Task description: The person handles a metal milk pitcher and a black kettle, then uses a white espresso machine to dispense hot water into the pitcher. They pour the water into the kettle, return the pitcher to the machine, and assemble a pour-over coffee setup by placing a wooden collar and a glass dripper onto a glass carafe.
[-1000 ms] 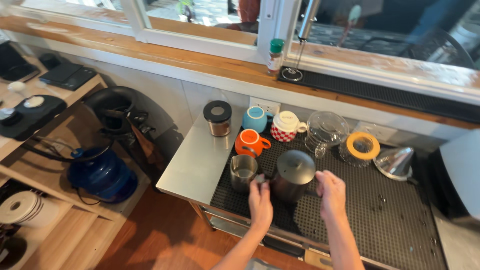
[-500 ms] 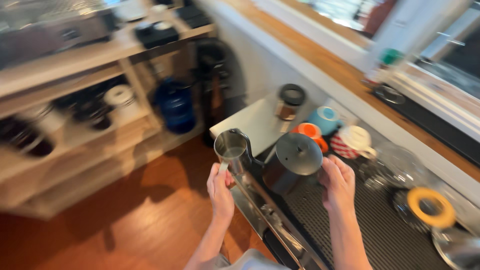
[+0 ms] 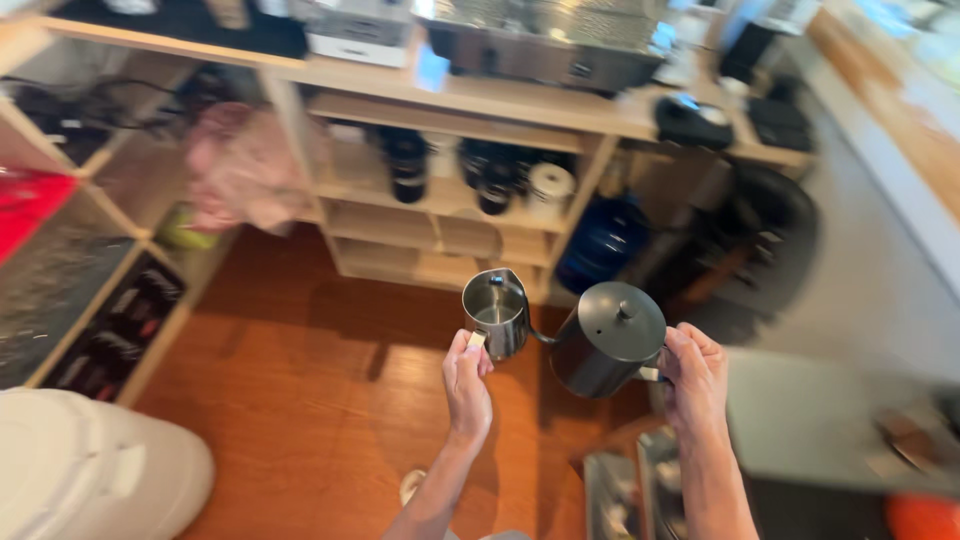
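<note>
A small steel pitcher (image 3: 494, 313) is held upright above the wooden floor, just beside a dark lidded gooseneck kettle (image 3: 606, 352), spout toward it.

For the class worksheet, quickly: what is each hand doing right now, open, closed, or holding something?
Left hand: closed on the handle of the small steel pitcher.
Right hand: closed on the handle of the dark lidded kettle.

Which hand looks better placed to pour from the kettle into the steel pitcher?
Right: the right hand grips the dark kettle, its spout reaching the steel pitcher held by the left hand.
</note>
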